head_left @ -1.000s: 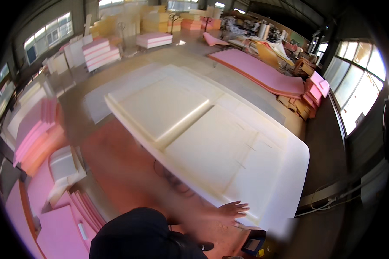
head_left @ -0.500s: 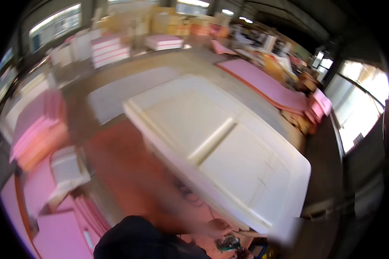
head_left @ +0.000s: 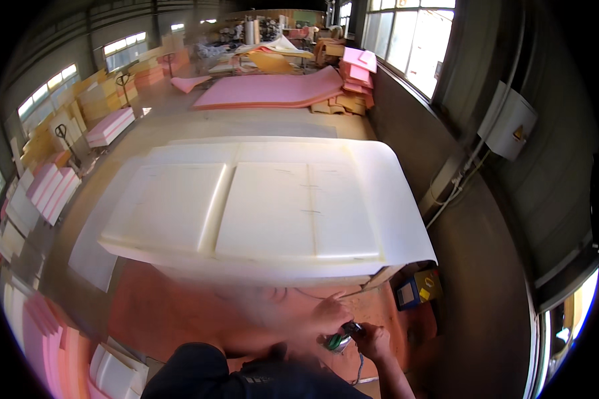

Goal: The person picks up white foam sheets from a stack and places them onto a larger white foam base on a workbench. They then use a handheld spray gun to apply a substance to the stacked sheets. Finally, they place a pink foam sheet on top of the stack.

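Note:
A large white padded foam piece (head_left: 273,219), with two raised panels split by a groove, lies across the middle in front of me. My right hand (head_left: 374,342) is closed around what looks like a spray gun (head_left: 353,328), dark with metal and green parts, and a thin hose hangs below it. My left hand (head_left: 331,314) is just left of the gun, below the foam's near edge. At least one finger is stretched out and the hand is slightly blurred. Whether it touches the gun I cannot tell.
Reddish floor covering (head_left: 153,306) spreads beneath the foam piece. A blue and yellow box (head_left: 419,289) stands by the right wall, below a white electrical box (head_left: 507,121). Pink foam sheets (head_left: 266,90) lie farther back. Stacked foam (head_left: 43,332) stands at the left.
My view has swung to the right, so the foam piece now lies crosswise and the right wall shows. My right hand and the gun have come into clearer view.

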`<move>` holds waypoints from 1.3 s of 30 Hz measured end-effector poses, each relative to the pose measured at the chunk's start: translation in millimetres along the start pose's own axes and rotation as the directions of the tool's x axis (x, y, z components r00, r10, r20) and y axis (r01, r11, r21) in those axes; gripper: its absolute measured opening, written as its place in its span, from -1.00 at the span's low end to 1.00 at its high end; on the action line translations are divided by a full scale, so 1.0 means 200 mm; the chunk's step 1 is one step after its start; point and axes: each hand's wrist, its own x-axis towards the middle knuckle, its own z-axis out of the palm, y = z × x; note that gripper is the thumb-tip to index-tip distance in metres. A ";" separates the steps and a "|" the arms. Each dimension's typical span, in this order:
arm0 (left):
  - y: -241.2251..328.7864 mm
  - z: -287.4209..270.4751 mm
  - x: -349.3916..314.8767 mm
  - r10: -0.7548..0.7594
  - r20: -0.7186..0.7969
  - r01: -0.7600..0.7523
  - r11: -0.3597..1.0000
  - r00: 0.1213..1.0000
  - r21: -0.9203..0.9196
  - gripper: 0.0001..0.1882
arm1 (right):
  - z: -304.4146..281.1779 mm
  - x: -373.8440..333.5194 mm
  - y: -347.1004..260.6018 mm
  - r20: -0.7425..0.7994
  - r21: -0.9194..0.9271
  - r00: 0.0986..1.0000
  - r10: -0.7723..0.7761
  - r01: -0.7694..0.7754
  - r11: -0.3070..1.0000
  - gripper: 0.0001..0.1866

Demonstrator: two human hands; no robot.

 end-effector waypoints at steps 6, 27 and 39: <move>0.20 -0.20 0.20 0.077 -0.156 -0.107 0.976 0.985 -0.191 -0.78 | -0.28 -0.25 0.20 0.275 0.879 0.960 0.049 -0.271 0.391 -0.15; -0.04 -0.13 -0.18 -0.514 -0.353 0.416 0.851 0.781 -0.319 -0.32 | -0.23 -0.08 0.44 -0.245 0.781 0.899 0.363 -0.039 0.623 -0.79; -0.10 0.74 -1.50 -0.850 0.446 0.957 0.282 0.281 -0.066 -0.27 | -0.25 -0.03 0.43 -0.456 0.553 0.745 0.487 -0.191 0.811 -0.72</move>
